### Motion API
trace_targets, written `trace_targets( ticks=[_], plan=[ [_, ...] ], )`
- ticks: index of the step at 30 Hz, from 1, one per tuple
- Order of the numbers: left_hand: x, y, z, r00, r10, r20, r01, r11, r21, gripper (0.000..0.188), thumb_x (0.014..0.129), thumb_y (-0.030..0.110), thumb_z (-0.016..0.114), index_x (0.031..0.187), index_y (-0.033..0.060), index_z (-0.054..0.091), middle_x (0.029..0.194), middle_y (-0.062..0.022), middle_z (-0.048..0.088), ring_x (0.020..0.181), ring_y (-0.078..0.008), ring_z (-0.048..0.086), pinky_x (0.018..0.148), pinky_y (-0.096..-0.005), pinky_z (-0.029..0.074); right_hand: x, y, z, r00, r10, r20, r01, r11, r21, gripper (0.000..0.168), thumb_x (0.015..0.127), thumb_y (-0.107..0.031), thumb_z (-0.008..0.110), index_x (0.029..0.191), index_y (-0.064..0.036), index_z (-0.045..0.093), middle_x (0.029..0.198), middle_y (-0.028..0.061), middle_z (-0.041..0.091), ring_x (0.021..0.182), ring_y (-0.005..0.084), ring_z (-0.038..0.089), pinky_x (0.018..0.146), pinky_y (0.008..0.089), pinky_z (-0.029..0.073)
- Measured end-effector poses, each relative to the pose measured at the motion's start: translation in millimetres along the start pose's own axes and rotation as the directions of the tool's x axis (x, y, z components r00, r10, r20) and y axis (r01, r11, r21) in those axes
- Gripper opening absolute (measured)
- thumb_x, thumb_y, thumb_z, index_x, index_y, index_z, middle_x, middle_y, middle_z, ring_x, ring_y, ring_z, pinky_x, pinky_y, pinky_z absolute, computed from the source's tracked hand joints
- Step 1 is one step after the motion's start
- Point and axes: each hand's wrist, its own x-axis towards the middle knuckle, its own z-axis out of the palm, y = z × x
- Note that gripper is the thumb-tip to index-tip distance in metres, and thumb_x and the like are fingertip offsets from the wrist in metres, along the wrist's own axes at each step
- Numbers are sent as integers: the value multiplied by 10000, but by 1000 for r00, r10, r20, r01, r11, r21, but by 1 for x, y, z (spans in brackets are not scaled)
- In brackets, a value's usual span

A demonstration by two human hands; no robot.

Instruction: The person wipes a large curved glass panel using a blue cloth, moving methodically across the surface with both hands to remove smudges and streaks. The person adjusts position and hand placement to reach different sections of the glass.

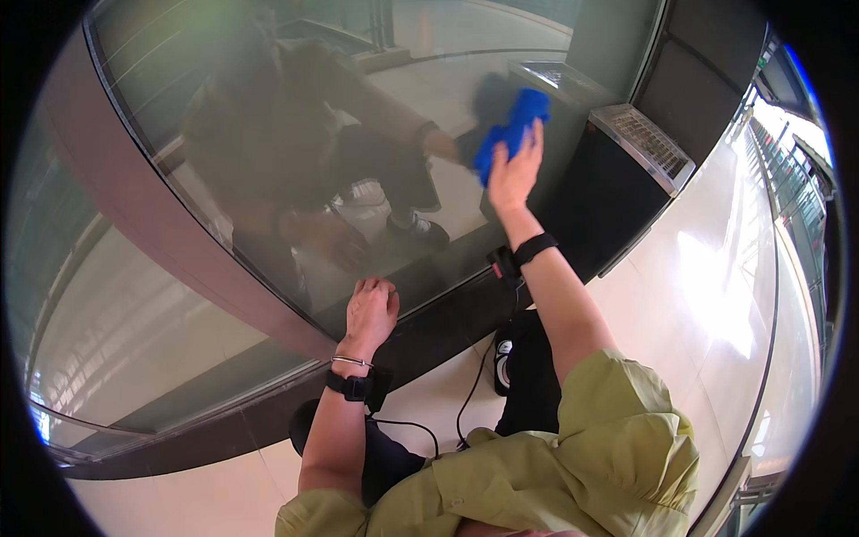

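Note:
My right hand (517, 168) presses a bunched blue cloth (515, 134) against a large glass pane (416, 188), its fingers spread over the cloth. The pane mirrors my arms and body. Lower and to the left, my left hand (373, 310) is near the pane's bottom edge, its fingers loosely curled, and no object shows in it. Whether its fingertips touch the glass is not plain. Dark bands with small devices and cables are strapped at both wrists.
A black bin-like box (590, 194) with a metal grated top (641, 142) stands right of the pane. A pinkish frame post (168, 221) borders the pane's left side. Below runs a dark sill (443, 342). The tiled floor (644, 295) has bright glare, and cables hang between my knees.

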Motion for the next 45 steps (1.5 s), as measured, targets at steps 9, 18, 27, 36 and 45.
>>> trace_targets(
  ticks=[9, 18, 27, 36, 45],
  plan=[
    [4, -12, 19, 999, -19, 25, 19, 1000, -4, 110, 785, 68, 656, 893, 48, 652, 952, -122, 635, 942, -337, 588, 799, -414, 509, -17, -80, -4, 991, -101, 83, 80, 970, 230, 654, 731, -87, 699, 1341, -49, 465, 1434, 291, 301, 1306, 486, 326, 1087, 520, 296],
    [7, 7, 18, 995, -5, 98, 9, 999, -40, 128, 778, 49, 657, 905, 40, 651, 959, -133, 633, 965, -340, 584, 828, -410, 503, 28, 82, 14, 953, 300, -43, -297, 953, 59, 594, 889, -268, 594, 1425, -102, 400, 1462, 234, 358, 1334, 410, 354, 1099, 448, 302],
    [0, -5, 31, 985, 7, 170, -9, 1000, 13, 90, 800, 87, 655, 881, 51, 645, 982, -121, 625, 975, -332, 577, 817, -414, 512, -12, -16, 17, 991, 134, -30, -124, 966, 227, 544, 857, -143, 618, 1372, -69, 456, 1464, 297, 290, 1318, 476, 322, 1085, 494, 303],
    [26, 19, 38, 976, 72, 205, -66, 997, -35, 292, 802, 58, 640, 1088, 32, 592, 1087, -131, 592, 1039, -351, 552, 879, -435, 486, -74, 71, 33, 805, 590, -57, -591, 807, 9, 621, 993, -346, 433, 1367, 138, 327, 1472, 264, 296, 1326, 423, 323, 1109, 427, 282],
    [36, 23, 50, 978, 154, 142, -133, 980, -145, 613, 805, -3, 606, 1374, 5, 375, 1269, -221, 503, 1148, -411, 491, 980, -459, 430, 18, -49, -9, 988, -152, -2, 150, 974, 171, 492, 817, -178, 656, 1287, -81, 546, 1467, 268, 284, 1290, 467, 362, 1065, 460, 332]
  ],
)
